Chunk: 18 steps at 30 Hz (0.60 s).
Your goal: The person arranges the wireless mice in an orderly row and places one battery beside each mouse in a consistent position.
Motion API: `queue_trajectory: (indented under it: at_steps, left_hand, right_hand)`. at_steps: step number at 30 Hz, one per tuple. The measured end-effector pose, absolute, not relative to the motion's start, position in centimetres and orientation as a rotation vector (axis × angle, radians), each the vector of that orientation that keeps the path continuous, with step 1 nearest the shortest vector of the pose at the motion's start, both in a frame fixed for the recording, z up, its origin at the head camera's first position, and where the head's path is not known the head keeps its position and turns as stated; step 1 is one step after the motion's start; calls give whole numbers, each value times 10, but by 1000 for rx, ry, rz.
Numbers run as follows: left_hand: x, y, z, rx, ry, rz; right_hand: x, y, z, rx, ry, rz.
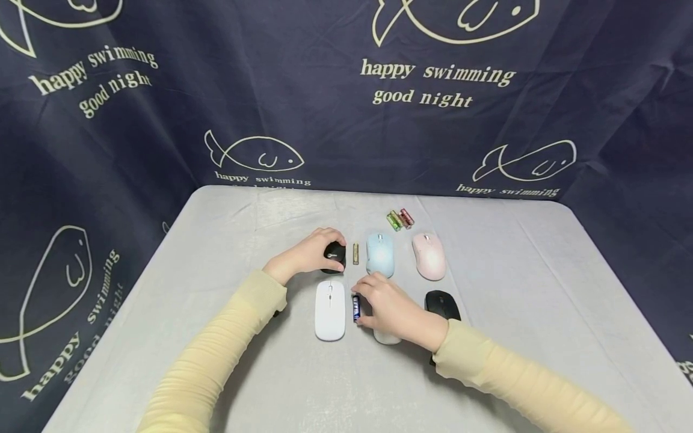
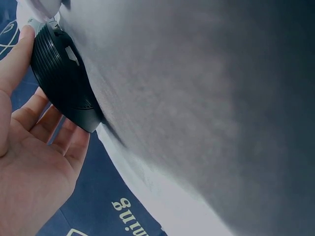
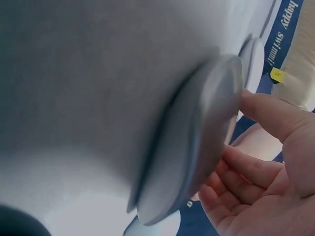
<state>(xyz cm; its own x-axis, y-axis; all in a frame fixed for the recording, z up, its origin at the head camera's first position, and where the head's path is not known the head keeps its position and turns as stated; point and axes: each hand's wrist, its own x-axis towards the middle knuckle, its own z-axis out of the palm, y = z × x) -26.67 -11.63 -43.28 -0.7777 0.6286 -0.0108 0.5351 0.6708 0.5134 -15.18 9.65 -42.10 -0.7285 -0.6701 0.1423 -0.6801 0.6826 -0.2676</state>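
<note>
In the head view my left hand [image 1: 308, 251] grips a small black computer mouse [image 1: 334, 252] from its left and rear. The left wrist view shows the ribbed side of that mouse [image 2: 59, 73], with the thumb at one end and the fingers curled beneath. My right hand [image 1: 391, 307] reaches over a pale mouse [image 1: 387, 338], mostly hidden under it. Its thumb and a fingertip lie at the two ends of a blue battery [image 1: 356, 308], pinching it. In the right wrist view the pale mouse [image 3: 197, 132] is blurred and stands before the fingers; the battery cannot be made out there.
A white mouse [image 1: 330, 319] lies left of the blue battery. Farther back are a gold battery [image 1: 355, 254], a light blue mouse [image 1: 381, 255], a pink mouse [image 1: 429, 257] and green [image 1: 394, 221] and red [image 1: 407, 218] batteries. Another black mouse [image 1: 441, 303] is partly behind my right forearm.
</note>
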Motion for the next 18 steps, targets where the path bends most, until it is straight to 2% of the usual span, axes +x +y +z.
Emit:
queue_trajectory:
  at_steps: [18]
  left_hand:
    - [-266, -117, -432, 978, 2697, 740]
  right_hand:
    - [-161, 104, -400, 1159, -2820, 499]
